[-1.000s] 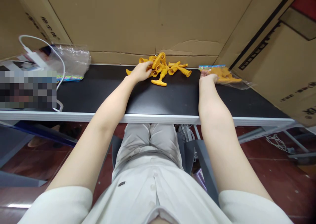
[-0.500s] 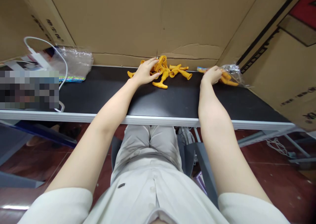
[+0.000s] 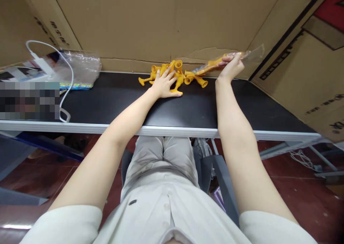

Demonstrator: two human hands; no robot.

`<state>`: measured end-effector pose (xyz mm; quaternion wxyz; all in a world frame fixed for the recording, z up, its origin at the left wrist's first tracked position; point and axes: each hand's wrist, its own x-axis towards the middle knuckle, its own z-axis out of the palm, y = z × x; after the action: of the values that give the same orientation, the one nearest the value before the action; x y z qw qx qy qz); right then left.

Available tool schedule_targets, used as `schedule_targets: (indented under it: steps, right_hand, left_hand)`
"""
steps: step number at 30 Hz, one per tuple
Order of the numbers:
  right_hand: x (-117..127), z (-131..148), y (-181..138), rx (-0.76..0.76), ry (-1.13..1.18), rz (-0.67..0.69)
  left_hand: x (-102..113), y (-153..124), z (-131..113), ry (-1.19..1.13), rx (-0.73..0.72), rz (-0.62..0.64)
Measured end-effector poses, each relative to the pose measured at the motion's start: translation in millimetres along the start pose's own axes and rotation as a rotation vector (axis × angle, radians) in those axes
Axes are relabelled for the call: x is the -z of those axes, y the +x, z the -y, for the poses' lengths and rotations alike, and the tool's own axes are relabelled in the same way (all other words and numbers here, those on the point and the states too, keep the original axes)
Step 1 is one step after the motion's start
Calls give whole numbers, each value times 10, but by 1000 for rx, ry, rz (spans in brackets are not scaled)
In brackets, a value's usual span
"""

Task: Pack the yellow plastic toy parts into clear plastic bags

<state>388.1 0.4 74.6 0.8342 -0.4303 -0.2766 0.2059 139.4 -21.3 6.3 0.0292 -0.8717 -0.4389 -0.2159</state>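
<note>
The right hand (image 3: 231,67) has its fingers (image 3: 228,58) pinched on a clear plastic bag (image 3: 228,60) with yellow pieces inside, and the bag is now lifted off the worktop (image 3: 107,97) and held in the air, stretched roughly level in front of the cardboard wall (image 3: 172,22). Half a second ago that same bag lay on the worktop under the hand, off to the right of the loose pile; a second ago it lay flat there with the palm on it. So the bag has been picked up and carried inward, and one end of it now hangs just above the right edge of the pile.

The left hand (image 3: 165,84) has changed too. Earlier its fingers curled around pieces at the top of the pile; now the fingers (image 3: 168,75) are spread and flat, pressing down on the yellow plastic pieces (image 3: 185,77) and gripping none of them. The pile sits just beyond and under those fingertips, against the foot of the cardboard, with a few pieces sticking out to either side.

My reading is that the filled bag has been taken up from its resting place while the left hand steadies or gathers the loose pieces.

Well away to the left of the left hand lie more clear bags (image 3: 80,68) and a white cable (image 3: 67,68).
</note>
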Motion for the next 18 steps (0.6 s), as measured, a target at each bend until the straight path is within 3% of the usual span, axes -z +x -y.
schedule_targets:
  steps: [7,13,18]
  right_hand:
    - [2,157,-167,-229,191,136]
    - [-8,20,-163,-363,257,243]
    - [-58,-31,-260,-405,300,295]
  left_hand:
    - [76,15,17,19,73,-19]
    - [124,-9,122,-14,114,-5]
    - [62,75,279,-218,198,-156]
